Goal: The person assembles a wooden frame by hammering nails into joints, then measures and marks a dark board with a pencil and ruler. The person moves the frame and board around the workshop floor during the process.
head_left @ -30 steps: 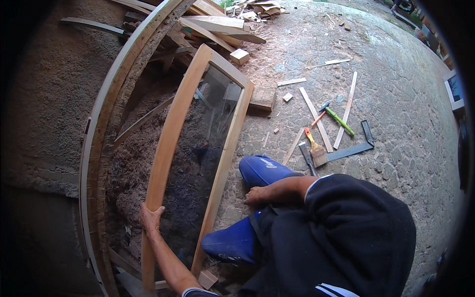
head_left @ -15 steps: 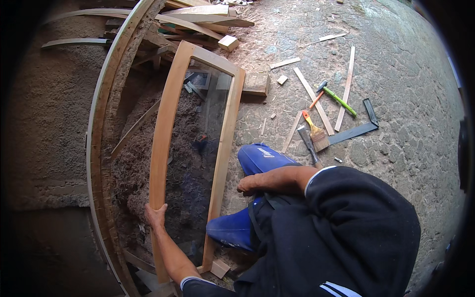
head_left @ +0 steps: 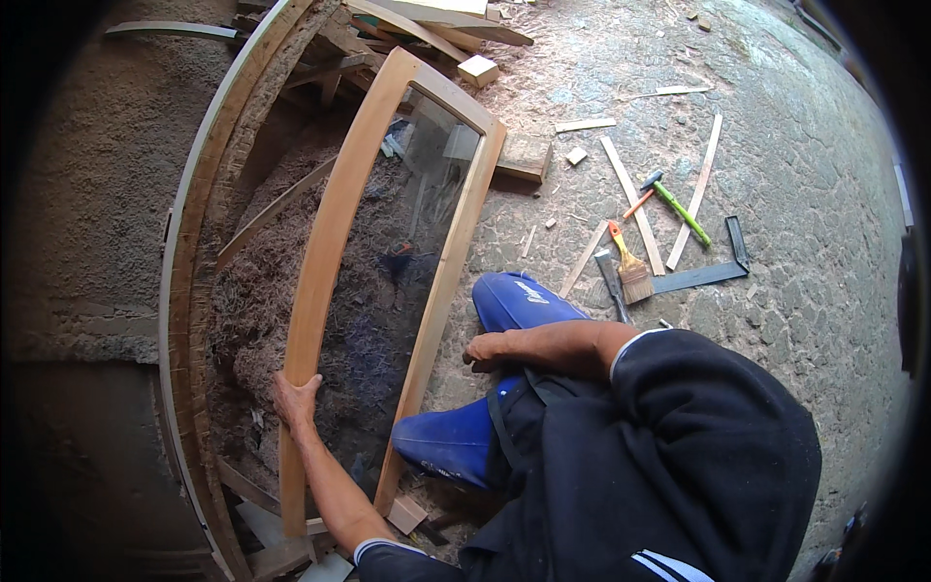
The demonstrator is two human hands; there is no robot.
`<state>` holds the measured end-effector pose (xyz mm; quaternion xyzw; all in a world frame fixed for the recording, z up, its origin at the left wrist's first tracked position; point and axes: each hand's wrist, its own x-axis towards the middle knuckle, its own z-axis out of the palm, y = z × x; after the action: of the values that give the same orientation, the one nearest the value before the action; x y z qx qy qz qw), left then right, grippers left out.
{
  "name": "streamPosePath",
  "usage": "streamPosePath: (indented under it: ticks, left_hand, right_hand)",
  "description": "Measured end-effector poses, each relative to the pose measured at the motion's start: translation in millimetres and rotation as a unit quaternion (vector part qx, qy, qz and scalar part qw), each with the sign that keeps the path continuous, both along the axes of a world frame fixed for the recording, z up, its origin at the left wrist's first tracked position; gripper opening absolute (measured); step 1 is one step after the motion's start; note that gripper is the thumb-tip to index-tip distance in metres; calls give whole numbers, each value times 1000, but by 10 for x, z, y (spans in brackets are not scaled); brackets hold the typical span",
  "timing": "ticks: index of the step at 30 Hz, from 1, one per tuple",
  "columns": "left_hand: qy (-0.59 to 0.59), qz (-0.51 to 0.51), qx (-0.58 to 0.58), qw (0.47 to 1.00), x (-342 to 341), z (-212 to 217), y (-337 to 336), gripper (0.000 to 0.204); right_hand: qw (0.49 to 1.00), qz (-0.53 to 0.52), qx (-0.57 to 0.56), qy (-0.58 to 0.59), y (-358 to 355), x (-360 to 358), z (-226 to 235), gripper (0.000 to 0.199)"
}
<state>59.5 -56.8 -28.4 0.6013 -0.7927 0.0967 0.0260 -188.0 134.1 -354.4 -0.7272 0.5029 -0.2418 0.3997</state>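
Note:
A long wooden frame with a glass pane stands tilted at my left, its far end near a wooden block. My left hand is closed round the frame's left rail, thumb on the inner side toward the glass. My left knee, in blue trousers, is at the right rail. Above my lap, between my knees, my right hand has its fingers curled. Whatever may be inside it is hidden.
On the stone ground to the right lie a green-handled hammer, a paintbrush, a chisel, a try square and thin wood strips. A curved wooden beam runs along the left, with shavings beside it.
The view has turned slightly, so the frame leans more to the right in the picture. My left hand keeps its hold on the rail. My right hand has barely moved.

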Motion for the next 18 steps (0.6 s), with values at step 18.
streamPosePath:
  ticks: [18]
  left_hand:
    - [197,-54,236,950,75,300,653,41]
  right_hand:
    - [510,-487,361,-610,-754,69,192,83]
